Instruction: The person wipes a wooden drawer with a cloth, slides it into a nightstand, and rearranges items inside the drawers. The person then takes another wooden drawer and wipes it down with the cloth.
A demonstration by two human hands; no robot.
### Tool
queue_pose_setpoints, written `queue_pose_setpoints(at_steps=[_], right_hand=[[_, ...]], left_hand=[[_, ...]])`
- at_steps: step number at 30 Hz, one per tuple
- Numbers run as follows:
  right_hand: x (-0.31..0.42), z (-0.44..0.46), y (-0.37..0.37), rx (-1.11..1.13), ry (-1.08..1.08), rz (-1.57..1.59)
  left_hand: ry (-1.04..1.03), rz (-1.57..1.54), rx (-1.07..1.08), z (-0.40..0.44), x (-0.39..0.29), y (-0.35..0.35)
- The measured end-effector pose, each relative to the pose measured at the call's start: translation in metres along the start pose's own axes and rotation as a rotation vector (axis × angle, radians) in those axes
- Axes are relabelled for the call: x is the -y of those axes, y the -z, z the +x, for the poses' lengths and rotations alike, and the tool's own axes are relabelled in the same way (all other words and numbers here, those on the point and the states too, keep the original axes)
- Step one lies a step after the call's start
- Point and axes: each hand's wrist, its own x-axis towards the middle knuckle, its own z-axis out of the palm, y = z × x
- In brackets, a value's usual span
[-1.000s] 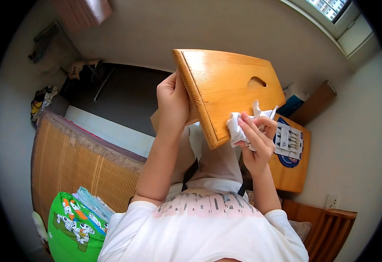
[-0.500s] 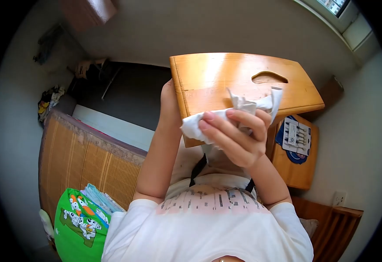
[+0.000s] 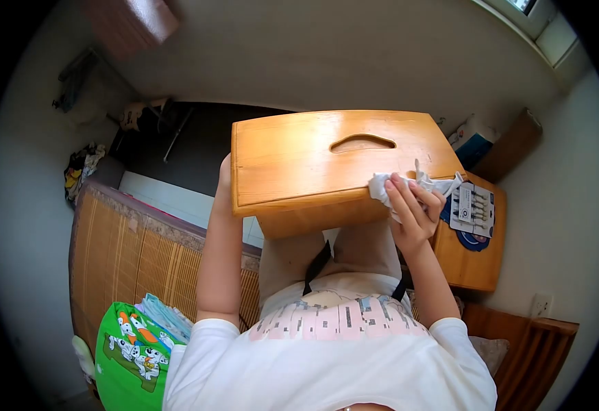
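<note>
A varnished wooden drawer (image 3: 286,157) with a curved cut-out handle in its front is held up above my lap, its front facing upward. My left hand (image 3: 226,175) grips the drawer's left edge, its fingers mostly hidden behind the wood. Bunched in my right hand (image 3: 412,212) is a crumpled white cloth (image 3: 382,186), with the fingers closed over it. That cloth presses against the drawer front near its lower right edge, below and to the right of the handle slot.
To the right stands a wooden cabinet (image 3: 474,270) bearing a carded pack of small items (image 3: 473,210). A bed with a bamboo mat (image 3: 135,240) lies at the left, near a green cartoon-print fabric item (image 3: 125,363). A wall socket (image 3: 541,305) is at the right.
The drawer has shifted left and tilted so its front lies more level. My right hand has carried the cloth from the lower left of the front to its lower right edge.
</note>
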Motion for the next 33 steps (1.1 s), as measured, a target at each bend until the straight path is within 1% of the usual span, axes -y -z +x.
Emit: queue_pose_setpoints(at_steps=[1,3,4,5,7,9,10,13,15,16,18,19,21,23,25,26,27,31,33], right_hand=[[0.014,0.006,-0.008,-0.001,0.045,0.026],[0.058,0.019,-0.034,-0.067,0.179,0.149],[0.079,0.029,-0.042,-0.086,0.25,0.163],[0.094,0.038,-0.046,-0.111,0.241,0.226],[0.095,0.043,-0.048,-0.123,0.248,0.237],[0.065,0.037,-0.038,-0.045,0.227,0.243],[0.047,0.031,-0.031,-0.03,0.145,0.239],[-0.029,0.002,-0.009,0.055,-0.097,0.027],[-0.078,-0.005,0.005,0.047,-0.135,0.031],[-0.089,-0.003,0.009,0.06,-0.123,0.036],[-0.086,0.001,0.011,0.064,-0.115,0.073],[-0.072,0.004,0.006,0.052,-0.117,0.102],[-0.027,0.012,-0.006,0.068,-0.051,0.141],[0.012,0.022,-0.026,0.011,0.044,0.265],[0.025,0.026,-0.034,-0.014,0.065,0.323],[0.018,0.025,-0.038,-0.052,0.099,0.291],[0.006,0.023,-0.032,-0.024,0.092,0.263],[-0.071,-0.004,-0.01,-0.041,-0.12,0.05],[-0.112,-0.017,-0.005,-0.134,-0.258,0.129]], left_hand=[[0.006,0.004,0.002,0.006,0.008,0.012],[0.072,-0.192,0.164,0.019,0.02,0.034],[0.079,-0.189,0.172,0.022,0.021,0.04],[0.097,-0.12,0.179,0.023,0.023,0.045],[0.122,-0.026,0.178,0.02,0.027,0.047],[0.104,-0.007,0.17,0.018,0.024,0.043],[0.093,-0.001,0.162,0.018,0.022,0.042],[0.066,0.007,0.153,0.022,0.017,0.037],[0.057,0.01,0.15,0.023,0.015,0.034],[0.055,0.01,0.151,0.024,0.015,0.033],[0.05,0.016,0.15,0.023,0.015,0.03],[0.049,0.019,0.15,0.024,0.014,0.029],[0.047,0.024,0.153,0.024,0.014,0.026],[0.044,0.024,0.152,0.023,0.013,0.025],[0.046,0.027,0.155,0.024,0.016,0.021],[0.046,0.022,0.159,0.025,0.015,0.02],[0.044,0.02,0.165,0.025,0.015,0.018],[0.03,0.013,0.17,0.024,0.011,0.013],[0.016,0.007,0.173,0.023,0.008,0.01]])
